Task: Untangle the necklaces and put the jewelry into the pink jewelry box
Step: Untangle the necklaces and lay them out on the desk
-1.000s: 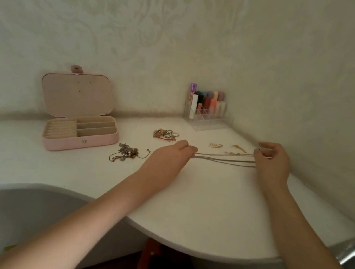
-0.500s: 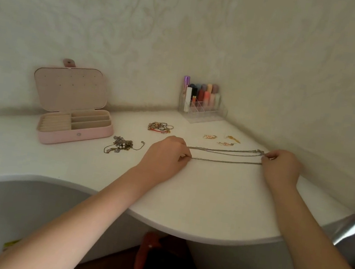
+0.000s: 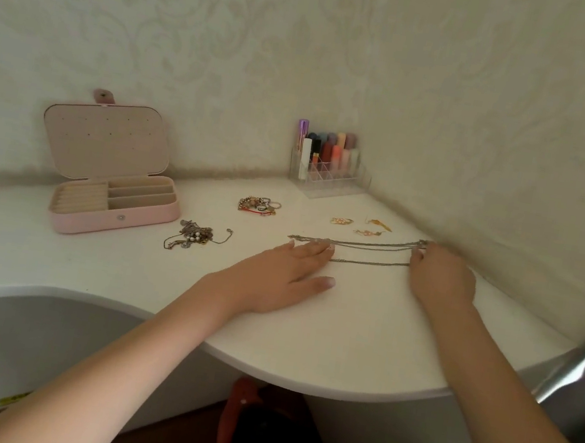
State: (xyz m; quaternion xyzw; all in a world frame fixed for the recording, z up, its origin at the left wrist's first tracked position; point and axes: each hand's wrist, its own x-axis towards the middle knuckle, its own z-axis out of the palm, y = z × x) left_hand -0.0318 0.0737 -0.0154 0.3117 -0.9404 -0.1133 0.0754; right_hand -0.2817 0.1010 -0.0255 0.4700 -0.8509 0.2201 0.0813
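— So where were your hands just then?

— Your left hand (image 3: 282, 273) lay flat on the white desk (image 3: 359, 346), fingers straight and close together, thumb spread to the side. The fingertips (image 3: 324, 250) rested on the near end of the silver chains (image 3: 370, 251). Your right hand (image 3: 441, 277) was at the other end, knuckles up, fingers curled down over the chains where they gather; from the head view I could not tell whether you pinched them or only pressed on them.

— And the chains themselves?

— They were stretched in thin lines between your two hands, lying on the desk, running roughly side by side and closing together toward your right hand.

— Where was the box?

— The pink jewelry box (image 3: 113, 204) stood open at the back left of the desk, well apart from both hands, lid tipped up against the wall. Its compartments looked bare, as far as I could see.

— What else lay out?

— A tangled clump of necklaces (image 3: 193, 236) sat just right of the box. A small pile of bracelets and rings (image 3: 257, 205) lay further back, and a few gold earrings (image 3: 359, 225) lay beyond the chains. A clear organizer of cosmetics (image 3: 330, 166) stood in the corner.
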